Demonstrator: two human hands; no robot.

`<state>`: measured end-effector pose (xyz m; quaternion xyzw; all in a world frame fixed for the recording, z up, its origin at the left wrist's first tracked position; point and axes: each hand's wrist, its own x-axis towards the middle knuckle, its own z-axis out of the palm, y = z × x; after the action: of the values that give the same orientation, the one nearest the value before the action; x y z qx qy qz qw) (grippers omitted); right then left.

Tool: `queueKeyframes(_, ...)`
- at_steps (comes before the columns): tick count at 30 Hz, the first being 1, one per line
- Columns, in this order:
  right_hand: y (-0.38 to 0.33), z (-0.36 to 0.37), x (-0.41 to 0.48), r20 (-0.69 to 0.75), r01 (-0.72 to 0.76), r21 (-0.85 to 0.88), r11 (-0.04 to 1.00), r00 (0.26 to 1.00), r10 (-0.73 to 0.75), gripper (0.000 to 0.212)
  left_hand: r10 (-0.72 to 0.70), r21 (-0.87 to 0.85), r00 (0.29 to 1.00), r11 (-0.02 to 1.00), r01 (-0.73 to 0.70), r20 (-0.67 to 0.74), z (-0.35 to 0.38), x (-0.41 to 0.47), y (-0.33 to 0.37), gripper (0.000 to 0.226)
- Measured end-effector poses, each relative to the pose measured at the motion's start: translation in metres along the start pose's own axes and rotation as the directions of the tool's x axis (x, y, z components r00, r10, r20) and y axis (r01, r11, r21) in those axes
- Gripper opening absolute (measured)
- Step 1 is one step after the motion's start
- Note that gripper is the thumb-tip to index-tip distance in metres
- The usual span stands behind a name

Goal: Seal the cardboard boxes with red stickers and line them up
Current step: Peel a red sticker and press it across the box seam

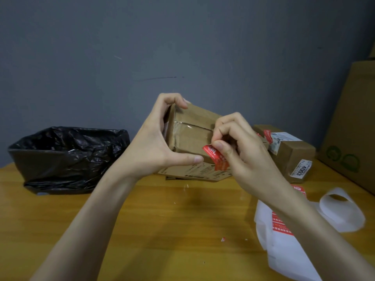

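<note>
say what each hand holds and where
Left hand grips the brown cardboard box by its left end; right hand pinches the red sticker by its upper edge.

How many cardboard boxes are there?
3: the held box, middle; a labelled box on the table right of it; a big box far right. The flat cardboard beneath the held box may be another.
</note>
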<state>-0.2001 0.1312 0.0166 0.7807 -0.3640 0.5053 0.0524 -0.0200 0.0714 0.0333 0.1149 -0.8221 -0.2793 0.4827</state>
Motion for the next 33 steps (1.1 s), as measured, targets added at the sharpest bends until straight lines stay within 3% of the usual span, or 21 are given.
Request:
queueKeyframes(3, -0.002, -0.004, 0.003, -0.026, -0.084, 0.231, 0.969, 0.995, 0.093, 0.002, -0.006, -0.03, 1.0, 1.0, 0.007, 0.015, -0.002, -0.001, -0.005, 0.07)
queueKeyframes(5, -0.005, -0.011, 0.004, -0.05, -0.118, 0.36, 0.926, 0.988, 0.146, 0.013, -0.027, -0.059, 0.999, 0.998, 0.028, 0.017, -0.003, -0.001, -0.007, 0.07)
queueKeyframes(10, -0.005, -0.013, 0.006, 0.007, -0.085, 0.048, 0.995, 0.996, 0.085, 0.018, -0.083, -0.117, 0.995, 0.989, 0.088, 0.052, -0.005, -0.002, -0.007, 0.072)
queueKeyframes(17, -0.003, -0.007, 0.005, 0.093, -0.164, 0.115, 0.98, 0.984, 0.154, 0.005, -0.228, -0.181, 0.966, 0.952, 0.247, 0.12, -0.002, -0.007, -0.015, 0.078)
queueKeyframes(25, 0.009, 0.001, -0.001, 0.224, -0.36, 0.333, 0.871, 0.928, 0.298, 0.011, -0.401, -0.396, 0.895, 0.803, 0.445, 0.194, 0.005, -0.023, -0.04, 0.089)
queueKeyframes(28, 0.012, 0.003, -0.003, 0.254, -0.408, 0.325, 0.853, 0.907, 0.337, 0.019, -0.433, -0.424, 0.879, 0.771, 0.476, 0.2, 0.008, -0.029, -0.05, 0.088)
queueKeyframes(33, 0.01, -0.003, -0.001, 0.327, -0.453, 0.237, 0.86, 0.87, 0.368, 0.013, -0.516, -0.349, 0.822, 0.745, 0.569, 0.239, 0.006, -0.031, -0.059, 0.096)
